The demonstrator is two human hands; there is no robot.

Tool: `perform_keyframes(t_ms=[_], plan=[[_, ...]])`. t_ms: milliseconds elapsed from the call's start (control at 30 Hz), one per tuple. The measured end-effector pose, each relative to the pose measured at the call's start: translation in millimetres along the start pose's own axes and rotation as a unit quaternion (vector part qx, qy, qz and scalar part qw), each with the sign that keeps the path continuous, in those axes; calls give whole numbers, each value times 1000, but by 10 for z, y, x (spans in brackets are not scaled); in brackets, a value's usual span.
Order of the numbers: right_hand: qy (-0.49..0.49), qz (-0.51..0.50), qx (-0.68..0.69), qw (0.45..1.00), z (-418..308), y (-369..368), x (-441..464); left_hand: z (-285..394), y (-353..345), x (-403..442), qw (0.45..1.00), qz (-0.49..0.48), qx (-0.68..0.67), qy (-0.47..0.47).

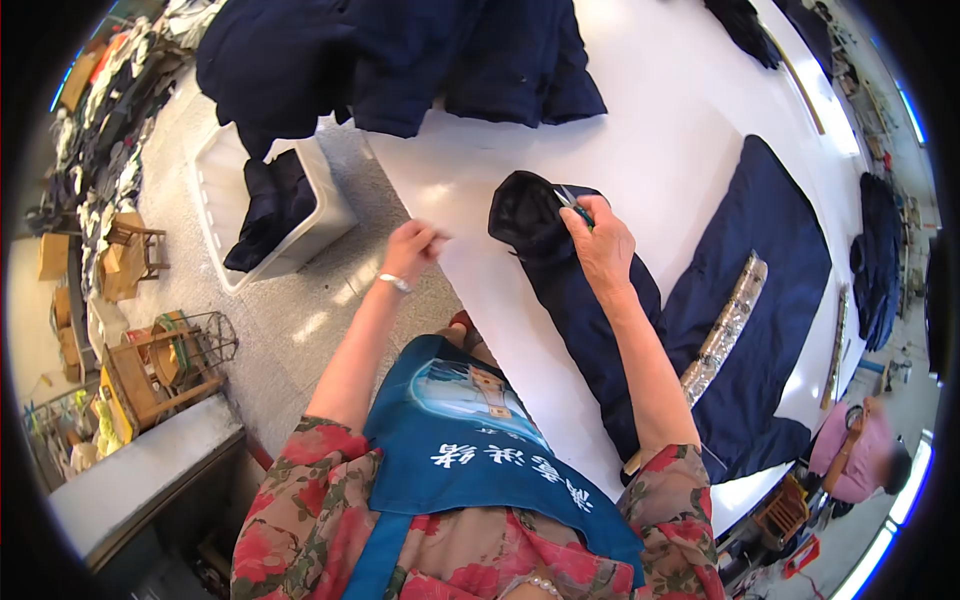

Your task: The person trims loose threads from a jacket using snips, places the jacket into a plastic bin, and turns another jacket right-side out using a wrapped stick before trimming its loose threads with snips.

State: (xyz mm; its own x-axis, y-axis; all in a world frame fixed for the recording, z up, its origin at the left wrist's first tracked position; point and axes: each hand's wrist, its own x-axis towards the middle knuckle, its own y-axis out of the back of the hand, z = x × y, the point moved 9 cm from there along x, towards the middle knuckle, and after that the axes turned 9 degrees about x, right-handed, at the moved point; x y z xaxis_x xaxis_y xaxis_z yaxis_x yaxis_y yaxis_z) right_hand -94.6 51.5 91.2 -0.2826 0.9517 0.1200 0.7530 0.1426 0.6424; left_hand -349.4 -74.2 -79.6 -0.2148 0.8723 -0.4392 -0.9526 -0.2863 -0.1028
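My right hand [603,243] is closed around small metal snips [572,204], whose blades point up and left over the open end of a dark navy garment piece [530,215]. That piece runs down the white table [660,180] beneath my right forearm. Off the table's left edge, my left hand [415,248] is raised with its fingers pinched together; anything between them is too small to make out. Right of my forearm lies another navy piece [770,270] with a speckled, wrapped strip [725,325] on it.
A heap of navy garments [400,60] covers the table's far end. A white bin [325,200] holding dark cloth stands on the floor at left, near wooden stools [130,250]. A person in pink [850,450] is at the lower right, beyond the table.
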Motion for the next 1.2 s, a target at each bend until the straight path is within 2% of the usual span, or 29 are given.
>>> perform_keyframes(t_ms=[33, 67, 100, 167, 200, 267, 333, 400, 433, 567, 667, 700, 733, 800, 900, 967, 1000, 1067, 1167, 1200], plan=[[-8, 8, 29, 1000, -45, -44, -4, -253, 471, -78, 981, 76, 174, 45], [-18, 18, 54, 998, -100, -78, -21, -433, 843, -169, 911, 131, 390, -25], [-27, 27, 79, 996, -142, -117, -43, -523, 992, -308, 787, 177, 584, -90], [-37, 7, 189, 981, -75, -417, -133, -559, 901, -538, 888, 122, 442, -23], [-68, -36, 263, 962, 71, -681, -210, -540, 759, -638, 928, 91, 362, 11], [-132, -93, 411, 897, 186, -1098, -393, -427, 253, -703, 989, 15, 148, 1], [-203, -98, 553, 802, 158, -1424, -612, -108, -273, -776, 992, 9, 124, -31], [-259, -88, 591, 759, 166, -1647, -820, 65, -666, -784, 996, -9, 57, -66], [-283, -91, 613, 732, 142, -1721, -911, 13, -778, -767, 998, -12, 45, -39], [-273, -92, 589, 755, 161, -1690, -968, -256, -725, -635, 998, 50, 17, -31], [-138, 0, 450, 882, 188, -1003, -814, -108, -405, -403, 990, 114, 82, -19], [-166, -1, 417, 894, 248, -700, -832, -58, -229, -261, 986, 135, 91, -40], [-143, 39, 332, 931, 318, -342, -831, 0, -44, -106, 981, 156, 99, -62], [-142, 137, 227, 954, 545, 360, -970, 245, 258, 204, 956, 199, 191, -98], [-184, 257, 131, 939, 1232, 1162, -1515, 296, 631, 853, 909, 215, 327, -140], [-224, 296, 72, 926, 1729, 1573, -2027, 238, 779, 1287, 870, 225, 414, -144], [-262, 298, 23, 918, 1771, 1720, -2227, 297, 781, 1405, 876, 219, 404, -144], [-316, 313, 18, 896, 1768, 1846, -2621, 433, 766, 1549, 888, 201, 388, -142], [-336, 354, 51, 871, 2074, 1871, -3194, 718, 681, 1636, 806, 235, 509, -190], [-345, 356, 60, 866, 2082, 1843, -3262, 826, 664, 1542, 785, 266, 532, -173]])
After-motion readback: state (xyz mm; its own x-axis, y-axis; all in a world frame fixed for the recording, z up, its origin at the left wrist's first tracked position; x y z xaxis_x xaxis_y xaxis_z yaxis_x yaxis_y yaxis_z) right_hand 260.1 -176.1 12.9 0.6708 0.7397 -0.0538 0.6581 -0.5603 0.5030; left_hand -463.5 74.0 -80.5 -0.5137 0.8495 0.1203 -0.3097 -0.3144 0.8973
